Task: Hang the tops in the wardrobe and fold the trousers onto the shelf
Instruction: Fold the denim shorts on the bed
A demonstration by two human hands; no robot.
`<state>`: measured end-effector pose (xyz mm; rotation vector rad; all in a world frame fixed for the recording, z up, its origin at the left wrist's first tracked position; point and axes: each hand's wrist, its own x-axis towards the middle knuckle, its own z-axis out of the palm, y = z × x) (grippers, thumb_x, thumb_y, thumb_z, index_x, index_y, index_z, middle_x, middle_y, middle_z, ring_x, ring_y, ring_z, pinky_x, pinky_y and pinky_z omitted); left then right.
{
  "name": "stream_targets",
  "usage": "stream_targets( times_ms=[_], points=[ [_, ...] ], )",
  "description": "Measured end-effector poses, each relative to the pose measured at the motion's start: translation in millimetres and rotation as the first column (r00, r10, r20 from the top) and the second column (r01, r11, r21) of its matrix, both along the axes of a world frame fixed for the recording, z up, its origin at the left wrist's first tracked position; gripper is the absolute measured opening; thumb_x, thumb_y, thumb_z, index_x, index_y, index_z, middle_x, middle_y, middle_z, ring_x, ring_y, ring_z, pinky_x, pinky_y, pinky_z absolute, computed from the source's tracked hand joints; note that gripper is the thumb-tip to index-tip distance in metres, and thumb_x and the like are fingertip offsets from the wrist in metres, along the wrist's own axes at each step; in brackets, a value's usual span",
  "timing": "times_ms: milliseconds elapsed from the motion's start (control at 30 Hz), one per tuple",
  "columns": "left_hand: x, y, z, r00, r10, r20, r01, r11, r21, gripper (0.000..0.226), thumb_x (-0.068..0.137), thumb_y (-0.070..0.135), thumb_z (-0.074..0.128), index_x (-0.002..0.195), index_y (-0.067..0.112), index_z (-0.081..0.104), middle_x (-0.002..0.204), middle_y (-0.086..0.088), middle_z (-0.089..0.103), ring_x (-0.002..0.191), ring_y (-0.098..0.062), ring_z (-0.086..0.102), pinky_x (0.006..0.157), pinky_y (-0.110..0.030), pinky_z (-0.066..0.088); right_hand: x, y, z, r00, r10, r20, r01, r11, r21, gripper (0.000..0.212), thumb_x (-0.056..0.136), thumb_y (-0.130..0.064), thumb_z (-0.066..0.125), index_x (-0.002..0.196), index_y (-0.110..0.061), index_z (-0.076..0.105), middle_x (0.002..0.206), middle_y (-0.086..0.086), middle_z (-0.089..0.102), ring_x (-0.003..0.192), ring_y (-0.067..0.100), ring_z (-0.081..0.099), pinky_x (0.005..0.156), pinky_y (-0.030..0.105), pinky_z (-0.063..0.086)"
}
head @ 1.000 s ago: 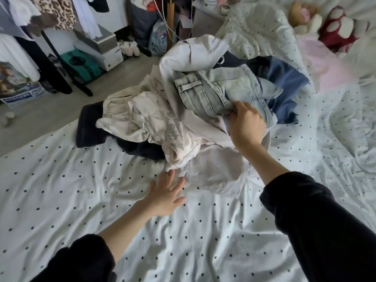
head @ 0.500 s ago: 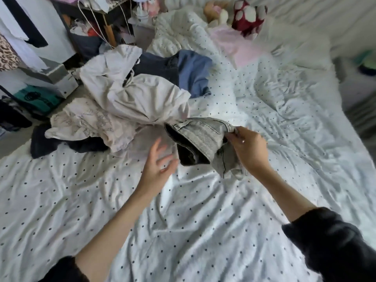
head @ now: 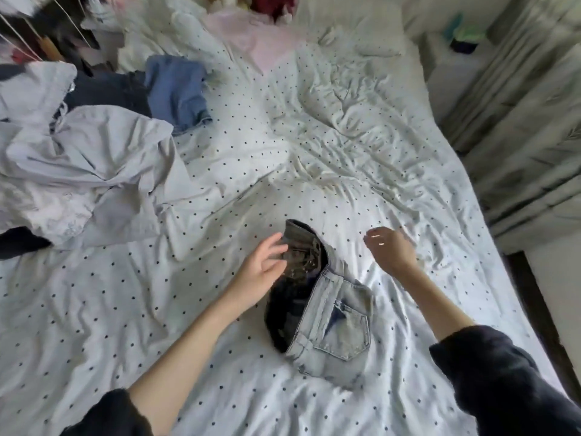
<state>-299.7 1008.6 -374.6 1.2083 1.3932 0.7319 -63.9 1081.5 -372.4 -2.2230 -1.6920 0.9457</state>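
Light denim jeans (head: 333, 322) lie crumpled on the dotted bedsheet (head: 314, 152) in front of me, waistband open and dark inside showing. My left hand (head: 257, 272) reaches in from the left, its straight fingers touching the raised end of the waistband. My right hand (head: 390, 250) hovers just right of the jeans with fingers loosely curled, holding nothing. A pile of other clothes sits at the left: a pale grey top (head: 94, 152), a blue garment (head: 176, 89) and a dark navy one (head: 107, 92).
A black garment (head: 19, 243) pokes out under the pile at the left edge. A pink cloth (head: 251, 36) and soft toys lie at the head of the bed. Curtains (head: 518, 136) hang along the right side, beyond the bed's edge.
My right hand pulled the jeans off the pile, carried them right onto the bare sheet and let go. My left hand moved up to the waistband. The view swung right.
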Motion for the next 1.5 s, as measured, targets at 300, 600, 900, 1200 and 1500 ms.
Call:
stream_targets(
  times_ms=[300,600,900,1200,1500],
  points=[
    [13.0,28.7,-65.2,0.953,0.086,-0.291,-0.161,0.955,-0.248,0.052,0.097,0.016,0.050,0.145,0.017,0.030,0.151,-0.005,0.032,0.135,-0.021,0.035,0.111,-0.036,0.029,-40.0,-111.1,-56.6,0.967,0.253,-0.027,-0.253,0.967,0.000,0.084,0.075,-0.077,0.038,0.137,-0.020,0.034,0.132,-0.001,0.045,0.119,0.019,0.047,0.093,0.033,0.045],
    [20.3,9.2,-79.1,0.950,-0.069,-0.305,-0.123,0.813,-0.569,0.027,0.091,0.015,0.059,0.116,0.005,0.055,0.105,-0.008,0.065,0.096,-0.024,0.062,0.083,-0.037,0.051,-48.9,-150.3,-97.6,0.820,0.561,0.114,-0.542,0.825,-0.159,0.128,0.069,-0.068,0.065,0.140,-0.027,-0.034,0.142,0.006,-0.042,0.134,0.027,-0.036,0.116,0.051,-0.007],
    [114.0,75.4,-2.6,0.975,0.042,0.219,0.056,0.905,-0.423,0.014,0.095,0.008,0.052,0.092,0.008,0.065,0.080,-0.006,0.070,0.071,-0.015,0.069,0.067,-0.026,0.058,36.3,-111.0,-41.6,0.952,-0.186,-0.243,0.220,0.968,0.122,0.019,0.086,-0.027,0.064,0.084,-0.009,0.058,0.069,0.006,0.061,0.074,0.029,0.061,0.057,0.034,0.035],
    [86.4,86.4,-84.1,0.820,0.363,-0.443,-0.415,0.910,-0.022,0.040,0.086,0.009,0.061,0.124,0.010,0.050,0.120,-0.010,0.055,0.106,-0.024,0.053,0.090,-0.030,0.043,151.6,-42.2,-100.8,0.888,-0.421,-0.187,0.402,0.906,-0.130,0.063,0.091,-0.041,0.057,0.140,-0.006,0.037,0.134,0.015,0.052,0.119,0.031,0.053,0.098,0.046,0.044],
    [59.4,36.2,-101.8,0.973,0.180,-0.142,-0.215,0.933,-0.289,0.020,0.083,0.031,0.070,0.095,0.020,0.059,0.100,0.003,0.067,0.094,-0.013,0.061,0.085,-0.029,0.046,153.0,-36.1,-137.9,0.838,-0.543,-0.053,0.526,0.829,-0.188,0.044,0.085,-0.049,0.057,0.086,-0.005,0.059,0.078,0.010,0.059,0.075,0.028,0.056,0.067,0.039,0.045]
  ],
)
